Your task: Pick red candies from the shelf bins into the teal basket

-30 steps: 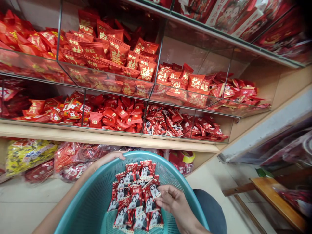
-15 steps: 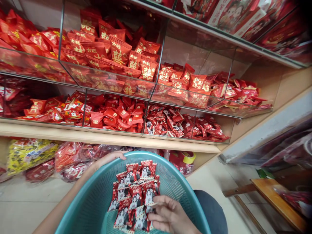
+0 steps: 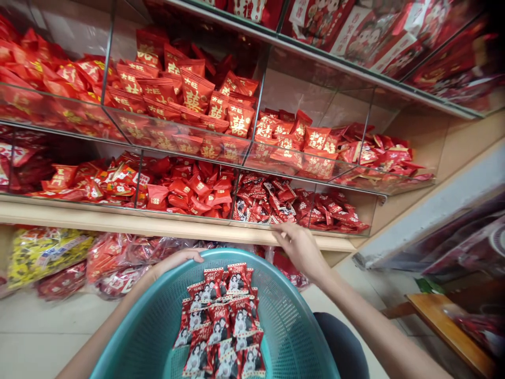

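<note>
My left hand (image 3: 175,260) grips the far left rim of a teal plastic basket (image 3: 298,310), its fingers closed over the edge. Inside the basket lie several small red candy packets (image 3: 219,323), printed with black-and-white figures and laid in rough rows. Beyond the rim my right hand (image 3: 298,247) reaches up to the front edge of the wooden shelf. Its fingers are loosely bent and apart, with nothing visible in them. Just above it, similar red, black and white packets (image 3: 268,200) fill a clear-fronted bin.
Clear-walled bins hold red packets (image 3: 197,92) with gold characters on the upper tier. Below the shelf board (image 3: 98,218) lie a yellow bag (image 3: 45,255) and bags of red packets (image 3: 118,258). A wooden stool (image 3: 445,321) stands at right.
My right hand has left the packets in the basket and moved up to the shelf edge. A packet now shows at the lower right of the rows. My left hand keeps its hold.
</note>
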The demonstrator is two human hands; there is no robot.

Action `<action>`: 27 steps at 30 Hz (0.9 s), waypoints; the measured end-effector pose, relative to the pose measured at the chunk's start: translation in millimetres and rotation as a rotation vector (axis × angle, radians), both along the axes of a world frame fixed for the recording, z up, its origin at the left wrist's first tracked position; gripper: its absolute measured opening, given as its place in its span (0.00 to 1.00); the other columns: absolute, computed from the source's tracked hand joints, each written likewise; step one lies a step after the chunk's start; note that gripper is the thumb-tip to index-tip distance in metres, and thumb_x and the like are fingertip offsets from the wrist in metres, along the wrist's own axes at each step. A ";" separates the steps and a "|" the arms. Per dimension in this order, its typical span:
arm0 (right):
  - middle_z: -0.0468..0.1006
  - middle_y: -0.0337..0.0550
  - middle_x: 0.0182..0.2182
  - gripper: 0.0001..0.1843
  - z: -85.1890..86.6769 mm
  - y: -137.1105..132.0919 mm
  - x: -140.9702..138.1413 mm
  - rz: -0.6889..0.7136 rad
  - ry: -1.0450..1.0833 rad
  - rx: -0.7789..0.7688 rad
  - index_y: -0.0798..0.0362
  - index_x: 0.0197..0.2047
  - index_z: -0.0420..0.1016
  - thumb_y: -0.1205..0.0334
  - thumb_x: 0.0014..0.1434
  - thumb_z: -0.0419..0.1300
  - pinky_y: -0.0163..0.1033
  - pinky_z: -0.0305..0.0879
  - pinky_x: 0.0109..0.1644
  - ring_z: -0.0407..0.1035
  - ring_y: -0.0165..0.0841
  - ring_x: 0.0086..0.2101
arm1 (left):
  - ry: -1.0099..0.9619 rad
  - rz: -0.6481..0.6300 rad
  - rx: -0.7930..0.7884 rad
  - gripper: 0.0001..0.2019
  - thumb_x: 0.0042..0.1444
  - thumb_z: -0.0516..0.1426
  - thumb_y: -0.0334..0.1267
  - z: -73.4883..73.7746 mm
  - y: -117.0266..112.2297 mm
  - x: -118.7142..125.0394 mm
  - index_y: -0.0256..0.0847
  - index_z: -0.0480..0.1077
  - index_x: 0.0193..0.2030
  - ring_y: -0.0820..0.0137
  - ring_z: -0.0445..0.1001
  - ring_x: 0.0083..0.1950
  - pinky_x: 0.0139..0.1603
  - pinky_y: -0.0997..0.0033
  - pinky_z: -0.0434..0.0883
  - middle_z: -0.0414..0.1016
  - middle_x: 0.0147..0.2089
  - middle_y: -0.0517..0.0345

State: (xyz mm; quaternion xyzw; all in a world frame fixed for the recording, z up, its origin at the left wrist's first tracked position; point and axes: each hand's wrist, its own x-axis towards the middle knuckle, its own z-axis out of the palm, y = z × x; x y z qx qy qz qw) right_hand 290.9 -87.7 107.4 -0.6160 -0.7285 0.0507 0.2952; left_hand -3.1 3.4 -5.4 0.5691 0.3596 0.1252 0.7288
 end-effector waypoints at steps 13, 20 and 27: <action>0.77 0.50 0.33 0.10 6.6 77.8 7.8 -0.139 -0.586 -0.199 0.53 0.35 0.77 0.69 0.57 0.53 0.37 0.59 0.35 0.71 0.38 0.36 | -0.023 0.079 0.033 0.21 0.45 0.55 0.37 2.0 -1.9 -1.4 0.41 0.71 0.49 0.62 0.67 0.50 0.54 0.68 0.60 0.74 0.48 0.57; 0.77 0.46 0.28 0.10 20.2 66.1 10.8 -0.119 -0.496 -0.182 0.52 0.30 0.75 0.65 0.58 0.52 0.34 0.57 0.33 0.71 0.35 0.32 | -0.006 0.074 0.022 0.22 0.44 0.53 0.36 15.4 -6.5 3.5 0.39 0.72 0.48 0.62 0.67 0.50 0.54 0.67 0.60 0.75 0.47 0.57; 0.74 0.40 0.20 0.10 41.2 20.3 10.0 -0.050 0.133 -0.019 0.53 0.28 0.71 0.57 0.56 0.56 0.34 0.58 0.28 0.68 0.31 0.22 | -0.069 0.041 -0.056 0.23 0.47 0.53 0.35 14.6 -7.4 2.9 0.40 0.68 0.53 0.63 0.70 0.46 0.50 0.69 0.63 0.76 0.44 0.60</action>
